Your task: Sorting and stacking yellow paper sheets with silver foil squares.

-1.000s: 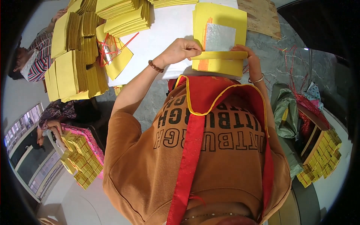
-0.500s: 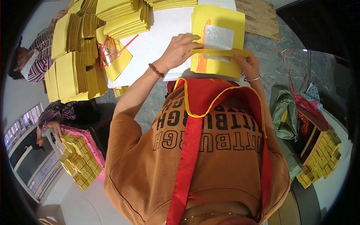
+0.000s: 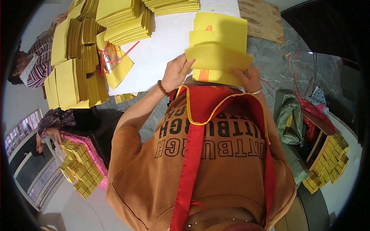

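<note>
My left hand (image 3: pixel 176 74), with a brown bead bracelet at the wrist, is closed on the left edge of a yellow paper sheet (image 3: pixel 217 57). My right hand (image 3: pixel 248 79) is closed at the sheet's right side, its fingertips partly behind the paper. The sheet is bent over into a raised fold close to my apron. Under and behind it lie more yellow sheets (image 3: pixel 227 24), overlapping near the table's edge. Orange-red patches show on the sheets above and below the fold.
Stacks of yellow paper (image 3: pixel 69 82) line the table's left side. Red strips (image 3: pixel 110 57) lie on a loose sheet there. A plywood board (image 3: pixel 262 21) is at the far right. Tied yellow bundles (image 3: pixel 329 163) stand low right; two other people are at the left.
The narrow fold has become a broad flap that stands up between my hands. Both hands have moved down toward me, and the silver rectangle is now covered.
</note>
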Demonstrator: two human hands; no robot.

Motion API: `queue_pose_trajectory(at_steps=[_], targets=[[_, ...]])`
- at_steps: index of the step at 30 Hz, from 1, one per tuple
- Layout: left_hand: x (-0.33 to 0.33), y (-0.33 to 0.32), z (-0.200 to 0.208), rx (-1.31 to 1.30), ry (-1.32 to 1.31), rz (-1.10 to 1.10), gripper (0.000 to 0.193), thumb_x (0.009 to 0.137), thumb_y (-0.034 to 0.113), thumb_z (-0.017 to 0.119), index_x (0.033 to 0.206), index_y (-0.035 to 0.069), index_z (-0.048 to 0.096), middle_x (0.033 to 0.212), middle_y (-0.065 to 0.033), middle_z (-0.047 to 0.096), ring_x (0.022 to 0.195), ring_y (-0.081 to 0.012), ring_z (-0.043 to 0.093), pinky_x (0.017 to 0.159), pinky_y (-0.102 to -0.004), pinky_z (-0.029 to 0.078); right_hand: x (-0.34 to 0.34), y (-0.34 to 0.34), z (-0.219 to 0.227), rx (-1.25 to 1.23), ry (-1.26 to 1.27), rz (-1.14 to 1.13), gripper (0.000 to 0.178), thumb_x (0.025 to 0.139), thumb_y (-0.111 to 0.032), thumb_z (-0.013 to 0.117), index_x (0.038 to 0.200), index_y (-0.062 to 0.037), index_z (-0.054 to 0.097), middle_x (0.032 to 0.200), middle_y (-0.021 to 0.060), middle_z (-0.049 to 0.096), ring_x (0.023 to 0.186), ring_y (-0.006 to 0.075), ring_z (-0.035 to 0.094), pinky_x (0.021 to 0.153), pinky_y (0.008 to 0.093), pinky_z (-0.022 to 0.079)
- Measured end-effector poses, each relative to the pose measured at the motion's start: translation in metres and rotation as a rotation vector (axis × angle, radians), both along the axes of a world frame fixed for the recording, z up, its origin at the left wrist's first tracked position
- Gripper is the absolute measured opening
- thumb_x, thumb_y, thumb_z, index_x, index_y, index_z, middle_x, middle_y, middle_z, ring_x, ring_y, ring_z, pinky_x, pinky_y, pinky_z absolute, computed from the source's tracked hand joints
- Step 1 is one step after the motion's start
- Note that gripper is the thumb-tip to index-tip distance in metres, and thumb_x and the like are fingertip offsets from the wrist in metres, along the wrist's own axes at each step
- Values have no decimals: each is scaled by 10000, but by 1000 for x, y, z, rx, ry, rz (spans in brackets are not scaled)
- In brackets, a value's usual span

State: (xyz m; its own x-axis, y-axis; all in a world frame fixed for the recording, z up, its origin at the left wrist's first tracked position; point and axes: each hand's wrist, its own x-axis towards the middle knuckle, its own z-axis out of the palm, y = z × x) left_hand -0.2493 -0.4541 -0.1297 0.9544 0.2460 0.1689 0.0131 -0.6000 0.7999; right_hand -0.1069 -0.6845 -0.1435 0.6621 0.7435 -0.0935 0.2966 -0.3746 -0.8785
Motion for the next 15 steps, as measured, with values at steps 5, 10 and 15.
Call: queue_pose_trajectory(at_steps=[5,10,15], targets=[[19,5,-23,-375,260,236,306,892,243,491,753,-29,503,527,-117,477,471,-136,435,456,-305,369,4,21,-11,116,118,-273,316,786,-259,631,989,-23,576,812,135,657,720,221,642,625,315,480],[23,5,-20,-529,383,264,261,904,223,500,772,3,545,628,25,490,553,-41,394,475,-205,333,1,29,-2,-38,55,-393,497,752,-251,661,1163,-69,450,831,133,660,752,235,644,646,326,477],[26,5,-26,-671,386,306,228,887,204,530,748,22,527,637,17,510,548,-42,428,473,-200,344,-5,34,-2,-37,83,-462,531,741,-232,660,1192,-116,405,801,117,660,722,245,639,638,339,470]])
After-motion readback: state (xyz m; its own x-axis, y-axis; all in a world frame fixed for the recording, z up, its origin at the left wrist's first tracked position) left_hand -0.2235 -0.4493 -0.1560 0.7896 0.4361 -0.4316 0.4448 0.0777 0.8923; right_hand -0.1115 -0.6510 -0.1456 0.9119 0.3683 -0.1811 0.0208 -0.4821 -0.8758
